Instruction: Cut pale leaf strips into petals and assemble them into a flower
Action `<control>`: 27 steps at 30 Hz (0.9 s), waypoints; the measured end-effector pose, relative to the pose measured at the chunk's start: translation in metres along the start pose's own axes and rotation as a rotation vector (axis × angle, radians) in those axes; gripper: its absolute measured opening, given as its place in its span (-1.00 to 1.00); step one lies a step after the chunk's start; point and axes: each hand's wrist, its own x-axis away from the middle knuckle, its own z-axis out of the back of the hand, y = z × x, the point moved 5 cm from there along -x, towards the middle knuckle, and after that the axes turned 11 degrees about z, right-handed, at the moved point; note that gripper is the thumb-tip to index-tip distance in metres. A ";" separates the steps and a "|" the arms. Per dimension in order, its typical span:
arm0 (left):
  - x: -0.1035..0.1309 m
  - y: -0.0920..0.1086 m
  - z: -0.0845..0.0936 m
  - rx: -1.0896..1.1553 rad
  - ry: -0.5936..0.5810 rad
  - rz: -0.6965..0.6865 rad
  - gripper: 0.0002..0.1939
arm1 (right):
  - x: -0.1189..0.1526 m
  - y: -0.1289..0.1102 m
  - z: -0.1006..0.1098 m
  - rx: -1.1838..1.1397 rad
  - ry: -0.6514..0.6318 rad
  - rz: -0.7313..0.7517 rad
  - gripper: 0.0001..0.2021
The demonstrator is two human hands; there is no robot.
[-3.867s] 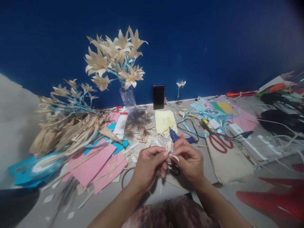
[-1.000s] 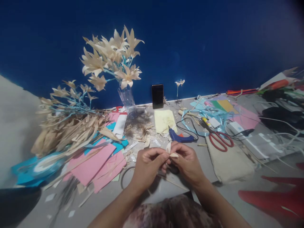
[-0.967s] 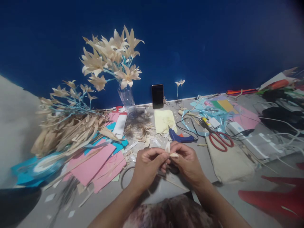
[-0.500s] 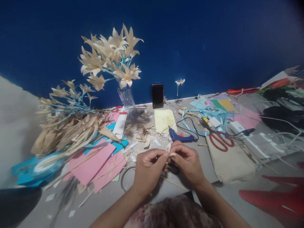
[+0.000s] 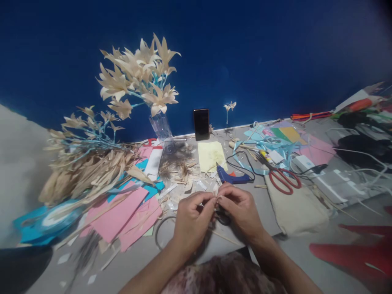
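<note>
Between both hands (image 5: 192,216) (image 5: 241,210), petal (image 5: 215,190) (half-hidden)

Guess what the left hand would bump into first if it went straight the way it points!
Likely the right hand: it sits just past the left hand, though depth is unclear.

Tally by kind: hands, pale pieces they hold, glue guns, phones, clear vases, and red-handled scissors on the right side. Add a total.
Left hand and right hand: 2
Glue gun: 1
Phone: 1
Clear vase: 1
Red-handled scissors: 1
Pale pieces: mostly hidden by the fingers, not counted
Total: 6
</note>
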 end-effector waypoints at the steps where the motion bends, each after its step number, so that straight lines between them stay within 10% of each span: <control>1: 0.000 -0.001 -0.001 -0.002 -0.008 0.005 -0.81 | 0.000 0.001 0.000 0.001 0.005 -0.004 -0.90; 27: 0.001 0.007 -0.009 0.044 -0.043 0.050 -0.84 | 0.011 0.013 0.001 -0.033 0.226 0.024 -0.88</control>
